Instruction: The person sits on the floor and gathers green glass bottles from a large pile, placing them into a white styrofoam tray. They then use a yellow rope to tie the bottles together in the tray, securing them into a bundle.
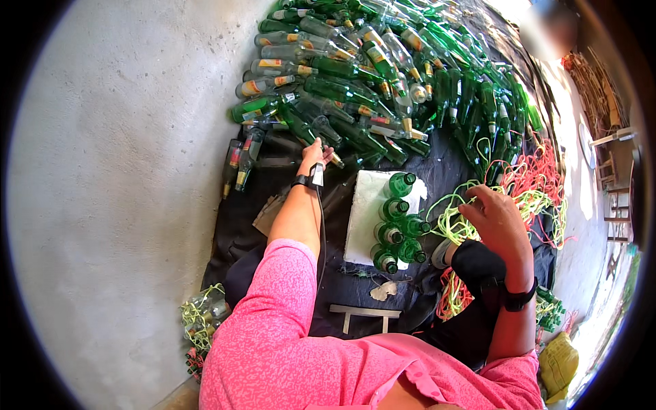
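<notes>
My left hand [316, 154] reaches to the near edge of a large heap of glass bottles [348, 89]. Its fingers are around the neck part of a green glass bottle [297, 123] lying in the heap. My right hand [494, 215] is raised with bent fingers and holds nothing, above my knee and beside tangled yellow-green plastic twine [453, 220]. Between my arms lies a white foam board [361, 220]. Several green glass bottles [394, 207] stand upright close together on its right part, mouths up.
A plastered wall [128, 154] rises at the left. Red plastic twine [538, 164] lies right of the heap. A black sheet [441, 159] covers the floor. Near me are a metal bracket-like frame [365, 311], tied bottles [205, 312] and a yellow sack [558, 361]. Another person [548, 28] is at top right.
</notes>
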`<state>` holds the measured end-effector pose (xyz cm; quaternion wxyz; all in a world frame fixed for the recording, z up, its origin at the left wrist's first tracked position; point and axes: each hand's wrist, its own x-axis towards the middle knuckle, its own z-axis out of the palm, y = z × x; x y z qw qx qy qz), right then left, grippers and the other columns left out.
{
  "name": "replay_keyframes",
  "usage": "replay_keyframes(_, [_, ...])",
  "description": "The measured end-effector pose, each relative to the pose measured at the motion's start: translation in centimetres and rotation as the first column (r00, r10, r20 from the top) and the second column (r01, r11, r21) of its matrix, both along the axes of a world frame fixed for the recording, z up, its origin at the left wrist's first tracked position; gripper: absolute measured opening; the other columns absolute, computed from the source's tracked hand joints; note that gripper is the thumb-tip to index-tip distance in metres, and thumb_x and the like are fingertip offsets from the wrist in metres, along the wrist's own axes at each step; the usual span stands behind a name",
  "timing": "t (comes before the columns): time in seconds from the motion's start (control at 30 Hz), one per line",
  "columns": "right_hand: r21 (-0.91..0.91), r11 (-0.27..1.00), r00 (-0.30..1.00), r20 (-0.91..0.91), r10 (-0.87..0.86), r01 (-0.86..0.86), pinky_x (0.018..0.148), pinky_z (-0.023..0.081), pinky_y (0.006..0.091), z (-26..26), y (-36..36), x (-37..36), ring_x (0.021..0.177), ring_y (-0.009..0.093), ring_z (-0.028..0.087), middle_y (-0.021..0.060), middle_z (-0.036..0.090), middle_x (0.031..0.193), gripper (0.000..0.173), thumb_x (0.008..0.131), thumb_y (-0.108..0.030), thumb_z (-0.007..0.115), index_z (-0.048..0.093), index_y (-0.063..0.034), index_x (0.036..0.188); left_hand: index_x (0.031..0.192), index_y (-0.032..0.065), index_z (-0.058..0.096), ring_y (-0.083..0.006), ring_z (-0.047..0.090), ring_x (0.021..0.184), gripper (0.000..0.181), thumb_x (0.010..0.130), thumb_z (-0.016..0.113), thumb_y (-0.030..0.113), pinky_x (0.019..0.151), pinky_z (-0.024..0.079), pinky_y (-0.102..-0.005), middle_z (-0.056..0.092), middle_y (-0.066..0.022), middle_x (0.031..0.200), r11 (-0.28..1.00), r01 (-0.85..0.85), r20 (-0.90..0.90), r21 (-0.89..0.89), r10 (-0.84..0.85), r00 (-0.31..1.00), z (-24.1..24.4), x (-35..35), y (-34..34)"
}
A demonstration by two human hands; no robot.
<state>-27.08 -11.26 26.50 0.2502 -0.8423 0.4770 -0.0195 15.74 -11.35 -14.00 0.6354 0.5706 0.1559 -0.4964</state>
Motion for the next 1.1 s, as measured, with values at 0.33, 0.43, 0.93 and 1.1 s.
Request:
replay_keyframes(0.33, [-0.034,0.997,0.994,0.084,0.068,-0.066,0.074,0.053,0.0464,-0.4,0.4,-0.5,0.083,0.04,0.07,0.0222,0.071,0.085,0.033,0.088,-0.027,0.073,0.068,0.0022,0.102,0.115,0.0076,0.051,-0.0311,0.07,0.088,0.027,0.104,0.063,0.028,0.078,0.06,-0.0464,0.061,-0.0098,0.091,0.959,-0.199,-0.132,-0.204,0.174,0.976,4.1,-3.5,2.2])
replay_keyframes(0.43, [-0.092,0.993,0.997,0.023,0.08,-0.078,0.075,0.054,0.047,-0.2,0.4,-1.0,0.084,0.042,0.069,0.0232,0.071,0.085,0.034,0.087,-0.029,0.072,0.069,0.0024,0.1,0.119,0.0084,0.049,-0.0316,0.07,0.09,0.028,0.103,0.064,0.026,0.08,0.06,-0.0469,0.061,-0.0104,0.091,0.952,-0.223,-0.171,-0.212,0.189,0.967,6.8,-4.8,2.8])
replay_keyframes(0.93, [0.109,0.994,0.722,0.685,-0.096,0.029,0.08,0.056,0.0383,-0.4,-0.4,2.6,0.094,0.027,0.073,0.017,0.075,0.1,0.041,0.097,-0.037,0.067,0.071,-0.0017,0.116,0.11,0.005,0.065,-0.0253,0.069,0.094,0.024,0.104,0.063,0.029,0.086,0.059,-0.0415,0.069,-0.0084,0.099,0.564,0.529,0.384,-0.634,-0.363,0.849,37.5,-16.4,4.6])
replay_keyframes(1.1, [0.454,0.814,0.362,0.874,-0.325,-0.364,0.083,0.052,0.0286,0.7,0.5,3.8,0.1,0.013,0.063,0.0065,0.068,0.118,0.049,0.102,-0.036,0.067,0.059,-0.0002,0.134,0.127,0.0053,0.062,-0.0231,0.069,0.103,0.037,0.104,0.062,0.034,0.091,0.059,-0.0405,0.066,-0.0064,0.121,0.33,0.688,0.494,-0.646,-0.506,0.707,38.7,-22.8,7.4])
